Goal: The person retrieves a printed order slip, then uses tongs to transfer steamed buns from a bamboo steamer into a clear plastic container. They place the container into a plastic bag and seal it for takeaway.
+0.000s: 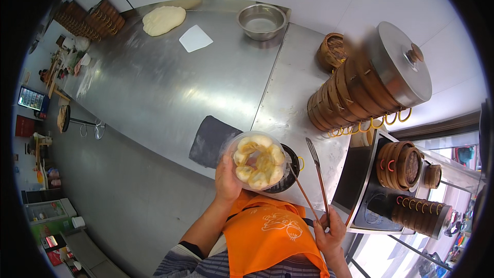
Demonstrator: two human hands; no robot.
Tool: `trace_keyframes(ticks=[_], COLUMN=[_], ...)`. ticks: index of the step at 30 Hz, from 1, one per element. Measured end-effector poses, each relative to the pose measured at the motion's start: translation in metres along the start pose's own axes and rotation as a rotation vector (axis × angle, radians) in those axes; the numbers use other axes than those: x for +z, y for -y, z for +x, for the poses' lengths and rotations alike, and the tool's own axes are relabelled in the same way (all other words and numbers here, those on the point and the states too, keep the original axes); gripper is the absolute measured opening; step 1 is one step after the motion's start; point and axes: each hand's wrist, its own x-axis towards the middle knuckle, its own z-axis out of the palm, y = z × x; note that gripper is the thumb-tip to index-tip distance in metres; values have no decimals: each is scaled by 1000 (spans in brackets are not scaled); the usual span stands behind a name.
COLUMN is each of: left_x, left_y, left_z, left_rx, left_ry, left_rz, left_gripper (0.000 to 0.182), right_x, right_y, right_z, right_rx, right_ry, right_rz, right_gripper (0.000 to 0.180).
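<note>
My left hand (228,180) grips the side of a round clear plastic container (227,148). Inside it, several pale buns (252,141) with browned, glossy patches lie in a ring. In my right hand (331,229) are long tongs (321,179) with brown arms, spread wide apart. One arm ends in a slotted metal head above the counter; the other reaches toward the container's right edge, and whether it touches is unclear. Partly hidden under the container sits a black round pan (291,183) with a yellow handle. Beside it, a dark cloth (212,141) lies on the steel counter (166,85).
A tall stack of bamboo steamers (347,88) with a metal lid stands at right. Behind are a steel bowl (261,23), a white scraper (196,38) and a dough slab (164,20). More bamboo steamers (399,164) sit beyond the counter's right edge.
</note>
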Motion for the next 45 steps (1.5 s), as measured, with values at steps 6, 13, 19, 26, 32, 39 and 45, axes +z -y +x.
trace_keyframes(ticks=[6,13,19,26,32,39,45], left_x=[-3,-14,-28,-32,-31,-31,-29], left_y=[-3,2,2,10,12,11,11], left_z=[2,3,5,5,4,7,8], left_rx=[31,56,7,-135,-216,-197,-174], left_ry=[52,35,72,56,34,85,84], left_rz=[75,122,293,64,-76,-112,-106], left_gripper=[61,54,53,53,52,55,57], right_x=[-9,-16,-24,-29,-38,-42,-49], right_y=[2,6,5,7,4,0,4], right_z=[4,13,18,22,25,26,23], right_rx=[-17,-111,-132,-159,-183,-220,-184], right_ry=[99,160,215,230,181,128,159], right_rz=[-54,-168,-229,-283,-287,-282,-289], right_gripper=[60,60,65,63,66,65,66])
